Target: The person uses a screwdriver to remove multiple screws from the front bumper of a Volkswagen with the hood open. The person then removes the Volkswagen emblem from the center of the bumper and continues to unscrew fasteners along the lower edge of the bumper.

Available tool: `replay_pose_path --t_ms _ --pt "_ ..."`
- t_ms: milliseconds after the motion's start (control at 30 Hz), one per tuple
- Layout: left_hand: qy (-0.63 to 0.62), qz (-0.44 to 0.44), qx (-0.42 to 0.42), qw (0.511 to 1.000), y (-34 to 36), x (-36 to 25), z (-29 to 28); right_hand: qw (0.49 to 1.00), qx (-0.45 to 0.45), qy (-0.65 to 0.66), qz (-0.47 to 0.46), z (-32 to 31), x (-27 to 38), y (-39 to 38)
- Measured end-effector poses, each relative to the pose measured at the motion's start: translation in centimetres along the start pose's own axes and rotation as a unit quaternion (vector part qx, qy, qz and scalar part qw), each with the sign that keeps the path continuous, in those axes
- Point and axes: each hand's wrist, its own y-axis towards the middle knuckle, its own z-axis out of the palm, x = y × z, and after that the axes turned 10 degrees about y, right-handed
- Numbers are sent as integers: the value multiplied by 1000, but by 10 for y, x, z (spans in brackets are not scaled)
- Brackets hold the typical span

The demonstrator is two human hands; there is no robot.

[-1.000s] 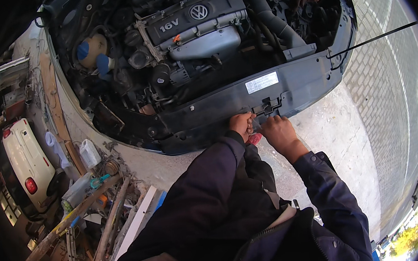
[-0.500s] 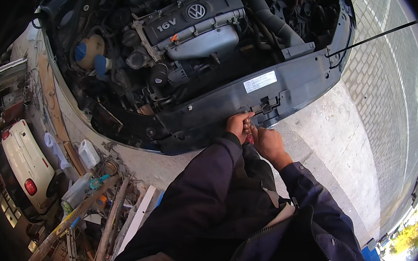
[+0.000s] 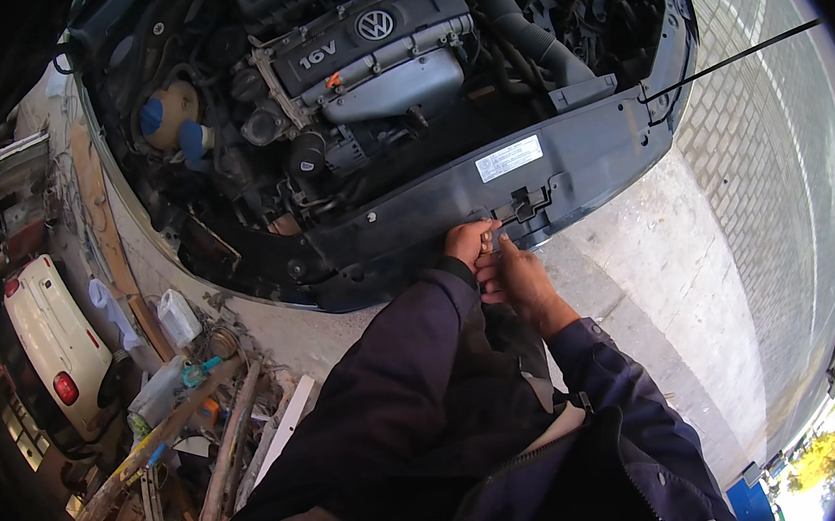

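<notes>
hands (image 3: 522,276): grip seemingly lay hidden | car (image 3: 405,232): top edge cut it off | white label (image 3: 509,159): print blurred

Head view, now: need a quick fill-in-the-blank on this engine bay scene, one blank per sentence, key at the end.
1. Of the left hand and the right hand, the ____ one is nearer the brick paving.
2. The label on the dark front panel is mostly ____ in colour.
3. The cap on the tan reservoir is ____.
4. The cream car shows at the picture's ____ side.

Missing words: right; white; blue; left.
</notes>
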Motion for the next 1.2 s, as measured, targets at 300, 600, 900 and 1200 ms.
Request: replay_pose_path --t_ms 300,600,900,1200 --pt "-24 10 -2 1000 10 10 -3 448 22 -784 -428 -25 48 -23" --pt "-28 17 4 999 9 9 -3 408 11 -829 -384 -6 40 2" --pt "-31 25 -6 999 5 8 0 529 10 -808 -259 5 48 -6" --pt "-21 39 -10 999 10 10 -2 992 -63 -111 9 5 24 4"
